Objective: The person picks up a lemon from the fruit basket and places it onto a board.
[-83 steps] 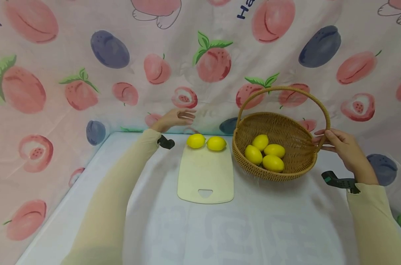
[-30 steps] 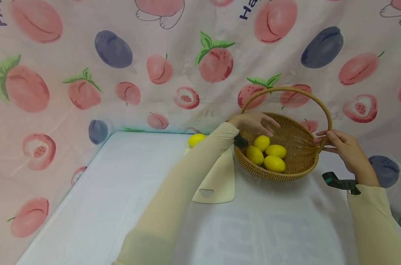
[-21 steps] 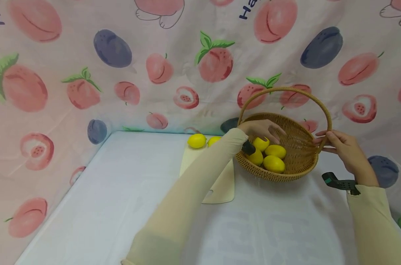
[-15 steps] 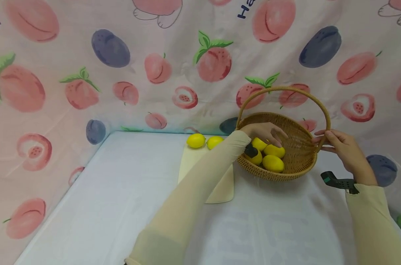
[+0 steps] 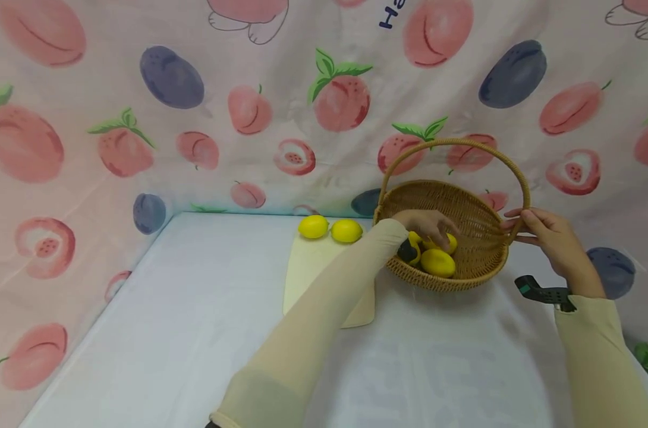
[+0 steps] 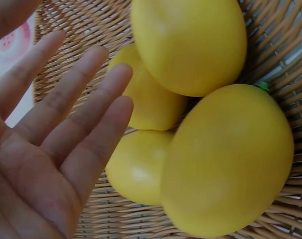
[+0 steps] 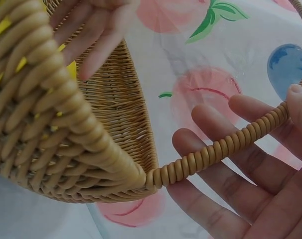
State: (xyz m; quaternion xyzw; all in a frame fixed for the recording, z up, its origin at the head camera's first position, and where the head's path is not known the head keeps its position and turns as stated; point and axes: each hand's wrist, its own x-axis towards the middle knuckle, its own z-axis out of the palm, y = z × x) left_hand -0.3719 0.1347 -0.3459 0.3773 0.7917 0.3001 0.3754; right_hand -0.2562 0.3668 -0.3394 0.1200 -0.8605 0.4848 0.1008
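Fruit-printed cloth (image 5: 281,71) backs one bench (image 5: 158,309); two oval lemons (image 5: 346,231) top one board (image 5: 310,261). Rightward, one wicker basket (image 5: 479,226) holds four smooth lemons (image 6: 230,159), right hand (image 5: 556,244) pinching its handle (image 5: 463,142), left hand (image 5: 425,223) spread above.

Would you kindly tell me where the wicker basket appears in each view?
Head: wicker basket, right of centre, beside the cutting board.
Left wrist: wicker basket, spread behind the lemons, filling most of the background.
Right wrist: wicker basket, across the left half.
Shared landmark: left hand, in all three.
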